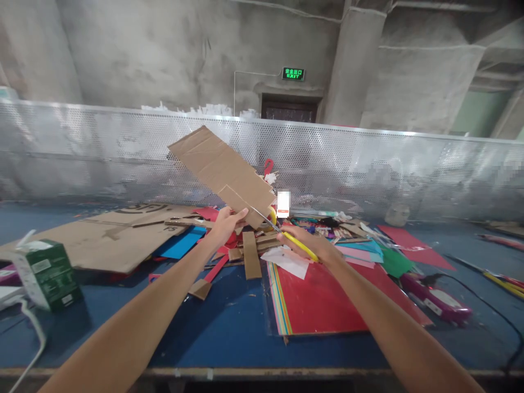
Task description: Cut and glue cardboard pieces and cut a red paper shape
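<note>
Right hand grips the yellow scissors, blades pointing up-left onto the cardboard piece, whose long axis slants from upper left to lower right; the left hand clasps its lower edge, near the blade tips.

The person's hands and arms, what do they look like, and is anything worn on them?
Left hand and right hand are gloveless. Left forearm and right forearm taper towards the wrists, with no sleeves, watch or bracelet visible. Small rings can't be ruled out.
</note>
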{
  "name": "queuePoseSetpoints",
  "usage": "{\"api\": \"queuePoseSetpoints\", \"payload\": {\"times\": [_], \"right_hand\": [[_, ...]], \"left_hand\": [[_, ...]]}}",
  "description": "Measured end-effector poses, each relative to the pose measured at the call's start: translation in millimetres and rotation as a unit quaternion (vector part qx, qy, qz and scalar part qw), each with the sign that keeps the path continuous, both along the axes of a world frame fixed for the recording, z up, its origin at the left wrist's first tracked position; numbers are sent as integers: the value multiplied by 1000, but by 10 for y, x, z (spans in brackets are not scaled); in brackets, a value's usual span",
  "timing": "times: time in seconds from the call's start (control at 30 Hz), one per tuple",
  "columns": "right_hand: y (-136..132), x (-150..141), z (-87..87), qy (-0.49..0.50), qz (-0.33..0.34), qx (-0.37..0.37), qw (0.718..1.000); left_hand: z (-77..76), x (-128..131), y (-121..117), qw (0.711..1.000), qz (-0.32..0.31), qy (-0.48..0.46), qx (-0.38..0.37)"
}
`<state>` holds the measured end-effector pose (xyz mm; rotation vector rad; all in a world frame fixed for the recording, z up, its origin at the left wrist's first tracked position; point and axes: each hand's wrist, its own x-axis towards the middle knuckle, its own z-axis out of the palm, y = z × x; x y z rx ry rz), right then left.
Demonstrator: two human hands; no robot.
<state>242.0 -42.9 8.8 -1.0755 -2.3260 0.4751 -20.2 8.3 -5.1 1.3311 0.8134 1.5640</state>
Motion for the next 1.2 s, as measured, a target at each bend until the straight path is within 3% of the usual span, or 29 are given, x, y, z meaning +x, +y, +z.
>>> {"api": "queuePoseSetpoints", "payload": {"times": [0.43, 0.67, 0.83, 1.03, 1.2], "right_hand": [[253, 50, -122, -10, -1, 51, 999], [125, 34, -79, -1, 9, 15, 1000], [-20, 2, 10, -27, -11, 7, 1000], [-70, -60, -31, -5, -35, 45, 998], [-71, -97, -18, -5, -40, 34, 999]], "left_hand": [[4, 48, -8, 1000, 4, -22, -18], [7, 46, -22, 1000, 7, -12, -14], [14, 74, -46, 1000, -25, 5, 5], [-27, 96, -18, 999, -32, -3, 5], [-28, 118, -31, 999, -33, -11, -2]]}}
